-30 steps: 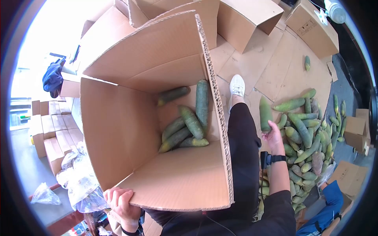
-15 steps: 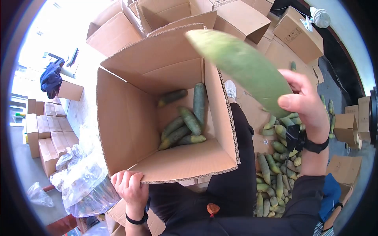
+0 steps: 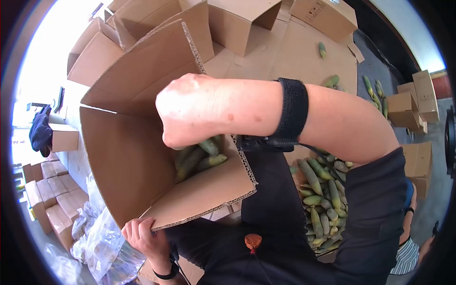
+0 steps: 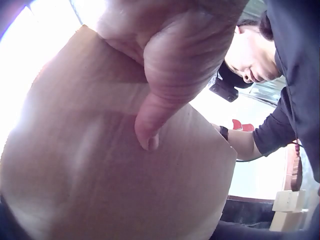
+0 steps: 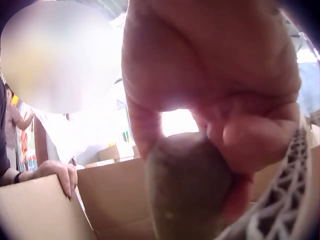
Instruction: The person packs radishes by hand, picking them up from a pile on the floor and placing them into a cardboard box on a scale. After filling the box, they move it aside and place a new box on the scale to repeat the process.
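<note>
The open cardboard box (image 3: 123, 147) stands tilted before the person, with several green gourd-like vegetables (image 3: 211, 163) at its bottom. At its near edge, the left hand (image 3: 145, 237) grips the flap; in the left wrist view the thumb of the left hand (image 4: 170, 65) lies against the cardboard (image 4: 100, 165). Over the box opening is the right hand (image 3: 187, 111), its fingers hidden from the head view. The right wrist view shows the right hand (image 5: 215, 85) holding one end of a green vegetable (image 5: 185, 185) between thumb and fingers, beside the box's corrugated edge (image 5: 285, 195).
A heap of green vegetables (image 3: 327, 204) lies on the floor at the right. More cardboard boxes (image 3: 242, 23) stand behind, and others (image 3: 415, 161) at the far right. Plastic bags (image 3: 107, 242) are at the lower left. Another person's arm (image 3: 409, 213) shows at the right.
The right hand has carried a vegetable from the floor heap, up and leftward, to over the box. The left hand has kept its grip on the flap, and the head view has shifted.
</note>
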{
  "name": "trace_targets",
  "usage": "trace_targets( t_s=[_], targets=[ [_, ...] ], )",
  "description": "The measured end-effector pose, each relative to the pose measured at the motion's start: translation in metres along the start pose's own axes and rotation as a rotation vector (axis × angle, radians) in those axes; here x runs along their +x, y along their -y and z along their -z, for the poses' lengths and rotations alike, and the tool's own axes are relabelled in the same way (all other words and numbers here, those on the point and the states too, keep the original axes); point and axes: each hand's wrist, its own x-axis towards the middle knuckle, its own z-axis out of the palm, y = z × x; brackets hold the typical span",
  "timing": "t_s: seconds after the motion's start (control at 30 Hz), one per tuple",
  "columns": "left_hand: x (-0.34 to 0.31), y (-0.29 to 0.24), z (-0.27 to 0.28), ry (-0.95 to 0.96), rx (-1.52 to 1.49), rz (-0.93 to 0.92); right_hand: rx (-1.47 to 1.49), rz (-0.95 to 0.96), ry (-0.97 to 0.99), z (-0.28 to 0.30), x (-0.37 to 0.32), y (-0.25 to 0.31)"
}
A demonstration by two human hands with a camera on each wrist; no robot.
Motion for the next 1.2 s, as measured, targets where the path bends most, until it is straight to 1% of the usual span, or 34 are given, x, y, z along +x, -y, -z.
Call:
trace_targets(
  t_s=[0.07,0.1,0.17,0.23,0.3,0.37,0.4,0.47,0.5,0.53,0.57,0.6,0.63,0.67,0.7,0.73,0.77,0.8,0.83,0.9,0.93,0.97,1.0,1.03,1.07,1.1,1.13,1.17,1.2],
  targets=[
    [0.0,0.0,0.0,-0.008,0.022,0.001,-0.049,0.089,-0.054,0.001,0.004,-0.011],
    [0.0,0.0,-0.001,0.004,0.018,-0.007,0.07,0.108,-0.154,-0.003,0.005,-0.019],
    [-0.001,0.001,0.0,0.013,0.015,0.009,0.369,0.238,-0.316,0.002,-0.022,-0.037],
    [0.0,0.0,0.0,0.033,0.017,-0.01,0.562,0.148,-0.405,0.007,-0.05,-0.053],
    [-0.002,0.0,0.002,0.068,0.019,-0.034,0.755,0.158,-0.667,-0.015,-0.061,-0.097],
    [-0.003,0.0,0.0,0.023,0.009,-0.023,0.736,-0.082,-0.719,-0.04,-0.09,-0.142],
    [-0.005,0.002,-0.001,0.026,-0.008,-0.03,0.797,-0.198,-0.709,-0.064,-0.101,-0.172],
    [-0.005,0.002,-0.002,0.031,0.005,-0.034,0.93,-0.46,-0.653,-0.132,-0.123,-0.224],
    [-0.004,0.002,-0.002,0.026,0.023,-0.032,0.956,-0.578,-0.584,-0.174,-0.135,-0.252],
    [-0.003,0.001,-0.002,0.021,0.022,-0.044,0.958,-0.695,-0.597,-0.225,-0.146,-0.276],
    [-0.003,0.0,-0.003,0.023,0.031,-0.046,1.029,-0.89,-0.492,-0.266,-0.162,-0.289],
    [-0.002,-0.001,-0.002,0.026,0.047,-0.041,1.007,-0.988,-0.423,-0.311,-0.178,-0.302],
    [-0.002,-0.001,-0.002,0.03,0.061,-0.037,0.878,-1.017,-0.241,-0.351,-0.191,-0.313],
    [-0.003,-0.001,-0.003,0.034,0.069,-0.038,1.071,-1.209,-0.355,-0.408,-0.206,-0.317],
    [-0.003,-0.001,-0.002,0.04,0.062,-0.025,1.113,-1.43,-0.344,-0.419,-0.213,-0.295],
    [-0.004,-0.001,-0.002,0.045,0.055,-0.013,0.937,-1.342,-0.17,-0.482,-0.231,-0.307],
    [-0.005,0.0,-0.002,0.051,0.065,-0.016,1.038,-1.531,-0.186,-0.512,-0.235,-0.3],
    [-0.006,0.001,-0.003,0.05,0.056,-0.011,0.997,-1.476,-0.181,-0.505,-0.236,-0.275],
    [-0.007,0.002,-0.003,0.05,0.048,-0.005,1.091,-1.59,-0.335,-0.503,-0.233,-0.25],
    [-0.007,0.003,-0.003,0.053,0.056,0.0,1.3,-1.753,-0.246,-0.517,-0.229,-0.232],
    [-0.008,0.002,-0.004,0.046,0.054,0.009,1.31,-1.749,-0.239,-0.53,-0.228,-0.225],
    [-0.008,0.001,-0.004,0.05,0.064,0.005,0.832,-1.718,-0.161,-0.544,-0.223,-0.218],
    [-0.008,0.0,-0.004,0.058,0.044,0.025,0.37,-1.627,-0.085,-0.557,-0.219,-0.214],
    [-0.008,-0.002,-0.003,0.065,0.025,0.045,0.38,-1.622,-0.079,-0.551,-0.214,-0.212],
    [-0.006,-0.004,-0.002,0.066,0.035,0.044,0.204,-1.447,-0.005,-0.525,-0.207,-0.207],
    [-0.005,-0.005,-0.002,0.07,0.03,0.038,0.033,-1.264,0.061,-0.51,-0.201,-0.207],
    [-0.004,-0.006,-0.002,0.075,0.027,0.035,-0.015,-1.126,0.09,-0.511,-0.197,-0.21],
    [-0.003,-0.006,-0.002,0.072,0.035,0.04,-0.015,-1.116,0.087,-0.513,-0.192,-0.211],
    [-0.003,-0.006,-0.004,0.065,0.023,0.036,-0.083,-0.978,0.11,-0.514,-0.186,-0.212]
  ],
)
